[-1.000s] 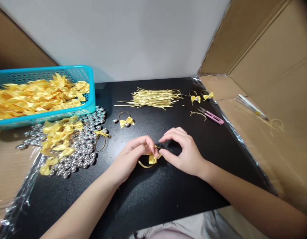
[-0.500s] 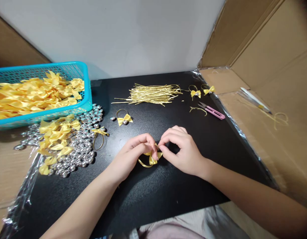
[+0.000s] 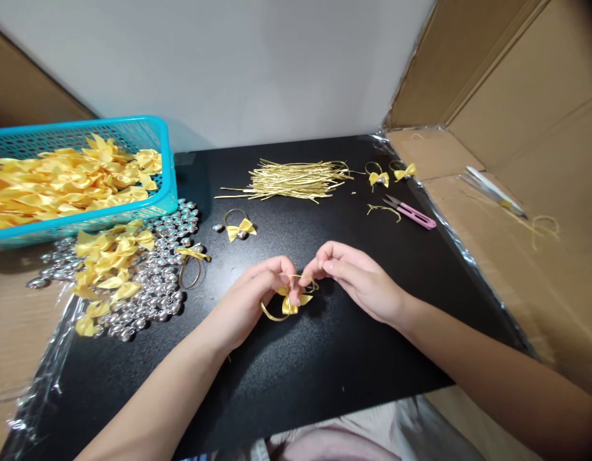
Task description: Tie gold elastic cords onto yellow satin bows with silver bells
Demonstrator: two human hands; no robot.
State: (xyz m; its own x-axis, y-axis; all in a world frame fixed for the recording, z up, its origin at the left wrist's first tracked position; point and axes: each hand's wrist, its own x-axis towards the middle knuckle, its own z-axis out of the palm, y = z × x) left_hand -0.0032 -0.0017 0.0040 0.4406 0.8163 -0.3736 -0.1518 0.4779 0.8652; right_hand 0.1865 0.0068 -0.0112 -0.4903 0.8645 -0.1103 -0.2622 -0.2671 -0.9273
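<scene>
A small yellow satin ribbon bow [image 3: 291, 301] with a thin gold wire loop [image 3: 271, 314] is pinched between the fingertips of the left hand [image 3: 250, 301] and the right hand [image 3: 361, 282], just above the black desk [image 3: 325, 371], near a heap of silver beads [image 3: 152, 282].

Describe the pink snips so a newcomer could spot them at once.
Start at the black mat and go to its far right edge, beside the cardboard wall. The pink snips lie flat there, just nearer than two small yellow bows. They are the only pink thing, with bare metal blades pointing left.
</scene>
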